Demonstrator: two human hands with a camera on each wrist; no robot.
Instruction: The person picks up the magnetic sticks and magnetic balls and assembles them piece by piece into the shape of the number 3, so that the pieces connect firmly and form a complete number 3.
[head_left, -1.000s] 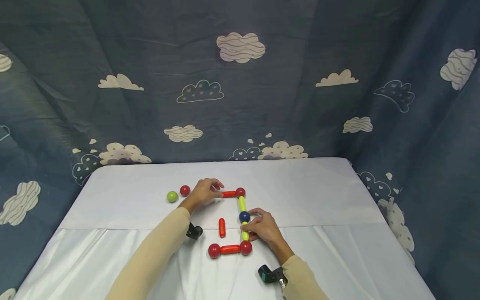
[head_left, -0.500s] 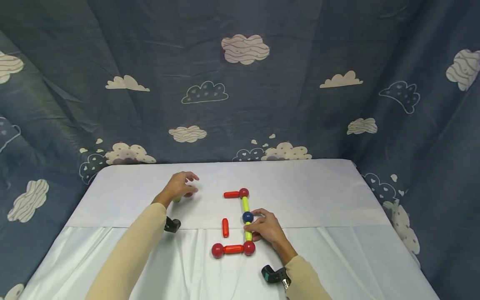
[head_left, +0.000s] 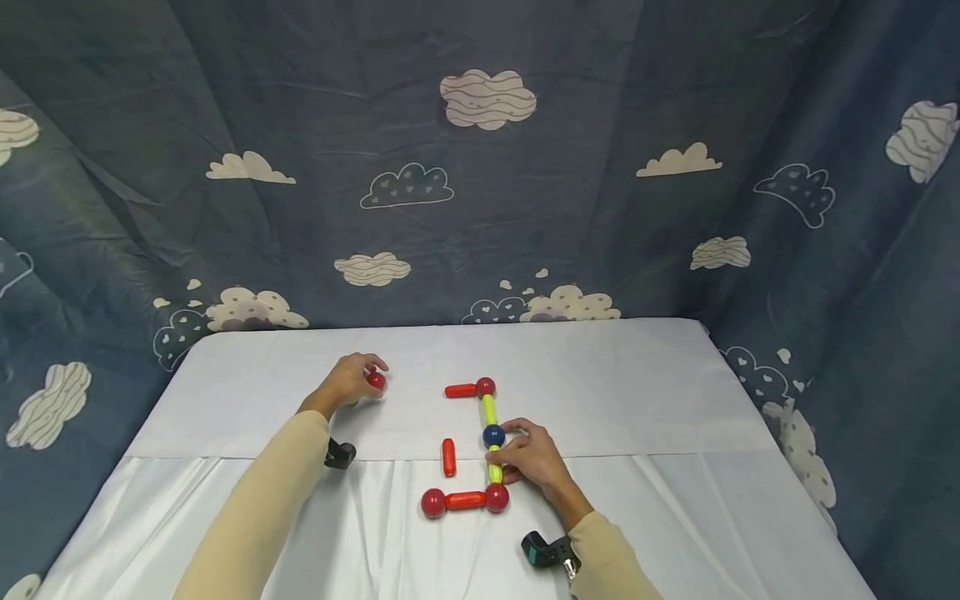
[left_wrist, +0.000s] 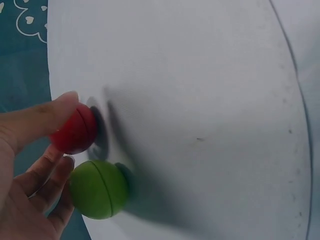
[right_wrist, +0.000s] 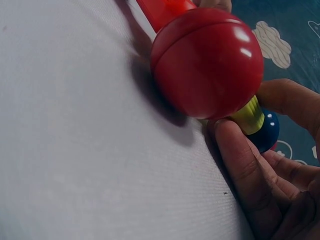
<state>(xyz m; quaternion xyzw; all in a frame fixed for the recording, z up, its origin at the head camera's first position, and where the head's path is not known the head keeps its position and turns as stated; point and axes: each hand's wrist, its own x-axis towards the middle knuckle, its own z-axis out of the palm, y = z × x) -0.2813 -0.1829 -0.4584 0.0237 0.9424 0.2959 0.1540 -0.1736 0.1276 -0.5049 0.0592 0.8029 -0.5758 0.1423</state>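
My left hand (head_left: pixel 347 380) reaches to the back left, where its thumb and fingers pinch a red ball (left_wrist: pixel 75 131). Close beside that ball lies a green ball (left_wrist: pixel 99 190), mostly hidden behind the hand in the head view. My right hand (head_left: pixel 536 457) holds the lower yellow-green rod (head_left: pixel 495 473) of a joined ball-and-rod shape. Up from that rod come a blue ball (head_left: pixel 492 435), another yellow-green rod (head_left: pixel 489 408), a red ball (head_left: pixel 485 386) and a red rod (head_left: pixel 460 390) pointing left. At its bottom, a red rod (head_left: pixel 465 500) links two larger red balls (head_left: pixel 497 497).
A loose red rod (head_left: pixel 448 457) lies upright in view inside the shape's open left side. White cloth (head_left: pixel 645 392) covers the table, with a seam across it. Behind hangs a dark curtain (head_left: pixel 570 217) with clouds. A black device (head_left: pixel 543 550) sits on the right wrist.
My left hand has moved left from the upper red rod to the red ball and now pinches it. The right hand keeps its hold on the rod.
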